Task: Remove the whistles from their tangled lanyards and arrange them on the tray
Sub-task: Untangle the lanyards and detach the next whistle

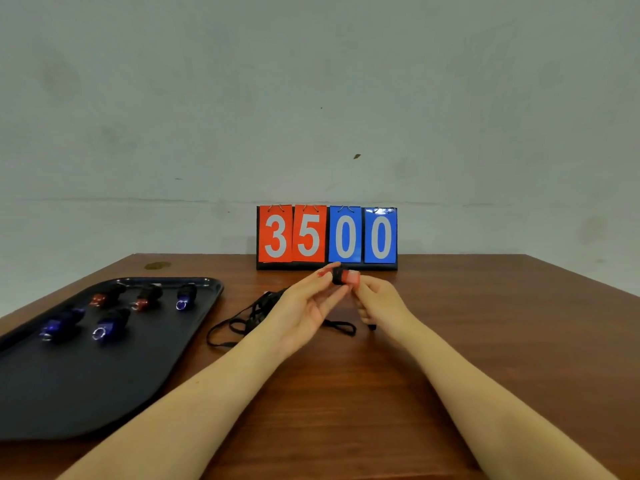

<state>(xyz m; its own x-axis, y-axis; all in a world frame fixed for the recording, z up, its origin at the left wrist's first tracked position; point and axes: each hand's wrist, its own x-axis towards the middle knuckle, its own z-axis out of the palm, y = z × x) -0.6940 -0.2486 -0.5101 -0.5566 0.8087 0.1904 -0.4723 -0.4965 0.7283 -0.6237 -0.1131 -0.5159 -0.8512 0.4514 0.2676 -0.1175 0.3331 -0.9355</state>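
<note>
At left of frame the tray (194, 327) holds five whistles. At centre, the left hand (304, 306) and right hand (381, 303) both pinch a red whistle (344, 277) above the tangled lanyards (256, 313). Best hold the body steady and work the ring free gently.

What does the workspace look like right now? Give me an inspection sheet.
Surface: brown wooden table, a stain near its far left edge.
Job's things: five whistles on the black tray, three blue, two red; a sixth, the red whistle, held above the table; black lanyards heaped beside the tray.
Clutter: flip scoreboard reading 3500 at the far edge.
Grippers: left hand and right hand both pinch the red whistle.
Cables: nothing seen.
Surroundings: plain pale wall with small marks.
</note>
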